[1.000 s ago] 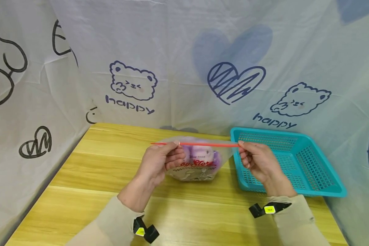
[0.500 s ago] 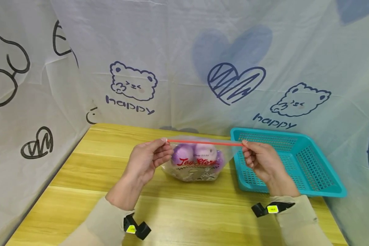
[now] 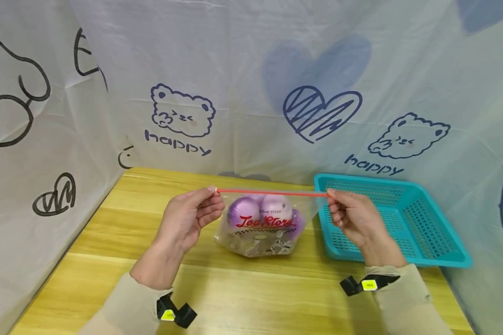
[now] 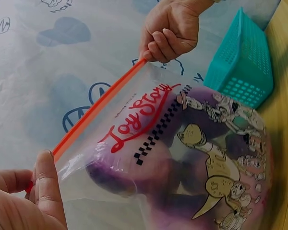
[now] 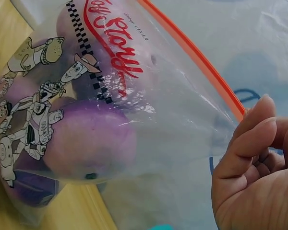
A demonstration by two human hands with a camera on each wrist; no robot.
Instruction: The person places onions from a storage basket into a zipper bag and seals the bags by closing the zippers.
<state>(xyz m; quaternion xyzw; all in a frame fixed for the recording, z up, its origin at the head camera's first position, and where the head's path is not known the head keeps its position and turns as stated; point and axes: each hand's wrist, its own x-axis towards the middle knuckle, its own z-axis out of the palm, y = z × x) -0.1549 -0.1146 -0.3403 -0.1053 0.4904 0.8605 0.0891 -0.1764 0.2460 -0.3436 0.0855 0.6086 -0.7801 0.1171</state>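
Head view: 2 hands hold a clear zip bag by its orange seal strip, stretched taut between them above the tabletop. Left hand has its grip pinched on the strip's left end, thumb and forefinger together on it; right hand has its grip pinched on the right end, just beside the near corner of the teal basket. Bag hangs below the strip, bottom resting on or just above the tabletop, can't tell which. Inside: purple and pink round plush toys behind red lettering and cartoon print. Left wrist view shows the left thumb pressed on the strip end. Right wrist view shows the right fingers curled at the strip's other end. Risks, as I judge them: both pinches sit at the very ends, so a slip on either side drops that corner and the bag swings; strip may not be fully sealed along its length, so toys could push it apart. Versus 1 s ago: left hand has moved out from mid-strip to the left end, uncovering the print; right hand about where it was.
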